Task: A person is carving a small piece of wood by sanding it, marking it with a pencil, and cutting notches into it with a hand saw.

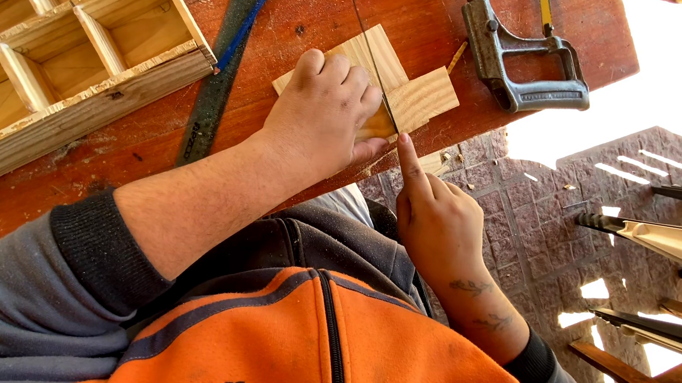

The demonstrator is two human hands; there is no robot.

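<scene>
Two hands are on the job at the table's near edge. Left hand (321, 112) lies knuckles-up over a small pale wood offcut (414, 94), fingers curled and packed close together, pinning the piece flat on the red-brown tabletop (140, 152). Right hand (436, 219) comes in from the near side with the forefinger straight out, tip touching the near edge of the block right beside the left thumb; the other fingers are folded in, and whether they pinch a pencil or anything else I cannot tell. A thin dark line crosses the table and runs over the offcut between its two visible halves.

Good hold, I'd say: the weight sits right over the wood, and that is what keeps a light piece from skating. My judgement for doing this well: keep the pinning hand low and still, keep the pointing fingertip on the edge as a reference, and keep the block's end overhanging the table no more than it does.

Left of the hands lies a dark steel rule (216, 92) with a blue pencil (256, 8) across it, and far left a plywood divider tray (46, 57). Far right rests a hacksaw (523, 61), well apart from both hands
</scene>
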